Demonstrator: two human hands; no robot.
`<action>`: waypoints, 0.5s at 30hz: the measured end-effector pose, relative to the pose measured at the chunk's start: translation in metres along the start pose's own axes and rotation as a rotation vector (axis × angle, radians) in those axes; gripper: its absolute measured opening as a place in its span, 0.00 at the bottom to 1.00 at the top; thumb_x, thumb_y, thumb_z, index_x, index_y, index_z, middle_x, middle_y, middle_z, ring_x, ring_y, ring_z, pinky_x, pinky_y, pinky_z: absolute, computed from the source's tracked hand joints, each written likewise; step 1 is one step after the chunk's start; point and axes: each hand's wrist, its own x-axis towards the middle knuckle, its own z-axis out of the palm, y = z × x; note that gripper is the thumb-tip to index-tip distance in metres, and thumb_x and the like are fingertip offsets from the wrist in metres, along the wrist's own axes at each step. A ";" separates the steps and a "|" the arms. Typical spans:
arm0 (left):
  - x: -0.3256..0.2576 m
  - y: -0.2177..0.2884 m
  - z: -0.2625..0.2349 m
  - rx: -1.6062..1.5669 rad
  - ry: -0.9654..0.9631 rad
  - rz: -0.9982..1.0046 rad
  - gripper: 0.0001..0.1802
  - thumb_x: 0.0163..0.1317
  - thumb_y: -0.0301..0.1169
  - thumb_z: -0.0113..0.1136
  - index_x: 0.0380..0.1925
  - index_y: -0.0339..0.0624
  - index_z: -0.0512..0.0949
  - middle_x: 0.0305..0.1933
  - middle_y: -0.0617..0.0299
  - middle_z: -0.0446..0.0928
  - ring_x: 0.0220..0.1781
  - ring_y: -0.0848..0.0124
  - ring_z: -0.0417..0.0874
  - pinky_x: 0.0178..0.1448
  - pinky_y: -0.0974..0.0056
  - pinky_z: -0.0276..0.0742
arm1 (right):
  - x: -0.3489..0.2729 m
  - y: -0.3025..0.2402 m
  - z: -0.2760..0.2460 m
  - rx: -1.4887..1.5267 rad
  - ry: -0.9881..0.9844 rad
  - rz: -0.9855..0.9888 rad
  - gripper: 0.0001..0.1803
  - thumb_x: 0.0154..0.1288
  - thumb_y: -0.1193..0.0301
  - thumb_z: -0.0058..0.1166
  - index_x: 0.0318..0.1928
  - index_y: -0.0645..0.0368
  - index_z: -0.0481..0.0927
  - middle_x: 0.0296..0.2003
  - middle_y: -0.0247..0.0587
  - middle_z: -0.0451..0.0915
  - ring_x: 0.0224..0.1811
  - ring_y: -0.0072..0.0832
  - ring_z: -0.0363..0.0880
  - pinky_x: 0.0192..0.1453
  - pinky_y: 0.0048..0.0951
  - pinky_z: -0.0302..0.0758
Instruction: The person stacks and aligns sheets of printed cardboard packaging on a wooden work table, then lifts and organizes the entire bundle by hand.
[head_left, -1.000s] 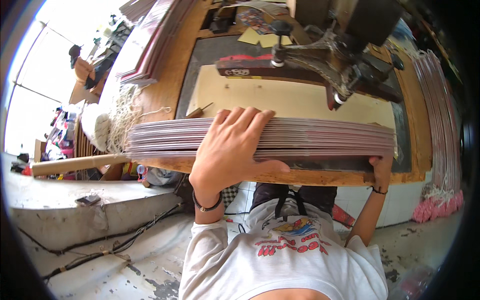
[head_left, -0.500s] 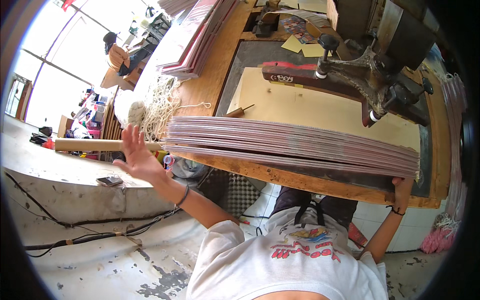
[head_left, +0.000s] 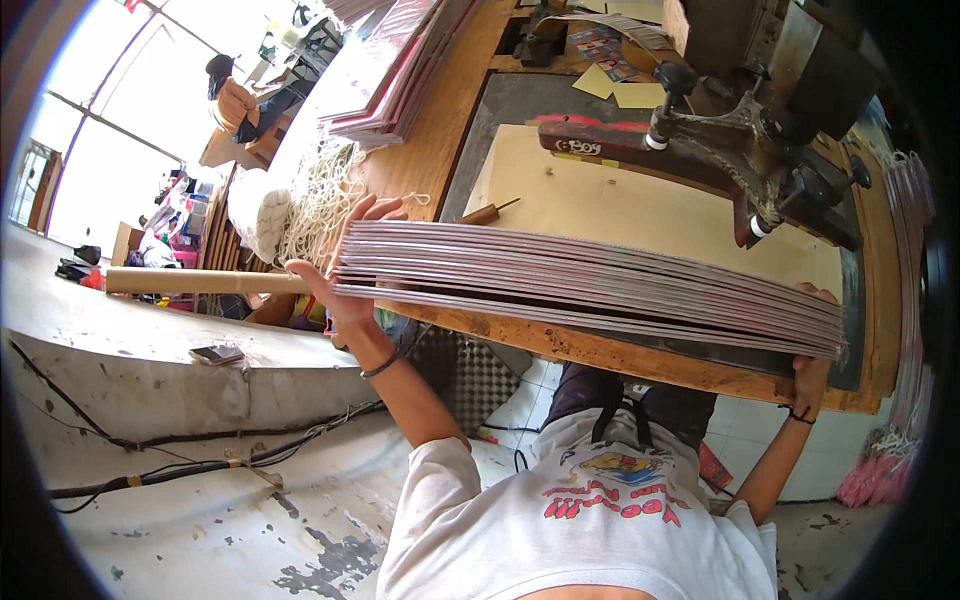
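table [head_left: 430,150] of brown wood is the biggest thing, going from 11 o'clock around to 4 o'clock. a dark metal machine [head_left: 720,140] hangs over it at 2 o'clock, with a long bar across. next comes a big pile of thin, flat sheets [head_left: 590,265]. it goes across the middle, from 9 o'clock to just past 3 o'clock, with its many thin edges showing and a dark gap near the lower ones. i cannot tell if all of it sits on the table. past the pile, at 2 o'clock, a pale board [head_left: 650,205] lies flat under the machine. another stack [head_left: 390,70], red and white, is at 11 o'clock. a brown tube [head_left: 210,282] points to 9 o'clock, and tangled white string [head_left: 320,200] is at 10 o'clock. the left hand [head_left: 347,305] is wide, thumb stuck out, at the 9 o'clock end of the pile. the right hand [head_left: 812,372] holds the other end, just past 3 o'clock, with fingertips on the far side. the smallest thing is a pointed tool [head_left: 482,214] with a wood handle, at 12 o'clock, just past the pile.
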 end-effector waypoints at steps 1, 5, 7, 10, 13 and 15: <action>0.001 0.001 -0.002 0.000 -0.030 0.007 0.74 0.50 0.88 0.24 0.73 0.26 0.57 0.69 0.30 0.66 0.69 0.45 0.72 0.72 0.46 0.70 | 0.001 0.004 -0.001 0.013 -0.011 -0.017 0.57 0.54 0.32 0.60 0.68 0.69 0.65 0.63 0.45 0.71 0.65 0.34 0.68 0.70 0.34 0.63; 0.001 0.002 -0.003 -0.018 -0.025 -0.029 0.76 0.47 0.90 0.25 0.74 0.28 0.55 0.70 0.31 0.66 0.70 0.49 0.72 0.73 0.49 0.70 | 0.007 -0.018 0.006 0.157 0.004 -0.007 0.69 0.44 0.22 0.59 0.70 0.69 0.64 0.66 0.46 0.70 0.68 0.35 0.67 0.72 0.36 0.62; 0.000 0.004 -0.002 -0.003 -0.020 -0.035 0.76 0.47 0.90 0.24 0.74 0.28 0.56 0.69 0.32 0.67 0.69 0.50 0.73 0.72 0.51 0.72 | 0.006 -0.031 0.007 0.146 0.000 0.050 0.67 0.46 0.24 0.59 0.70 0.68 0.64 0.66 0.45 0.70 0.68 0.34 0.67 0.73 0.37 0.63; 0.002 0.003 -0.001 0.015 -0.010 -0.023 0.75 0.48 0.89 0.21 0.73 0.28 0.58 0.66 0.33 0.71 0.66 0.51 0.77 0.69 0.53 0.74 | 0.018 -0.076 0.014 0.259 0.005 -0.032 0.63 0.49 0.26 0.60 0.71 0.66 0.64 0.66 0.43 0.70 0.68 0.33 0.68 0.73 0.36 0.62; -0.001 0.002 -0.008 0.088 -0.012 -0.024 0.74 0.49 0.89 0.19 0.72 0.27 0.60 0.64 0.35 0.73 0.64 0.52 0.78 0.68 0.53 0.76 | 0.026 -0.125 0.018 0.292 0.009 -0.047 0.59 0.53 0.30 0.61 0.71 0.64 0.65 0.66 0.41 0.70 0.67 0.32 0.68 0.74 0.35 0.62; 0.000 0.003 -0.014 0.061 -0.083 -0.024 0.72 0.52 0.87 0.16 0.71 0.28 0.62 0.62 0.37 0.75 0.63 0.54 0.79 0.69 0.53 0.74 | 0.030 -0.140 0.020 0.273 0.031 -0.021 0.60 0.48 0.29 0.62 0.70 0.62 0.66 0.64 0.40 0.72 0.67 0.31 0.69 0.73 0.35 0.63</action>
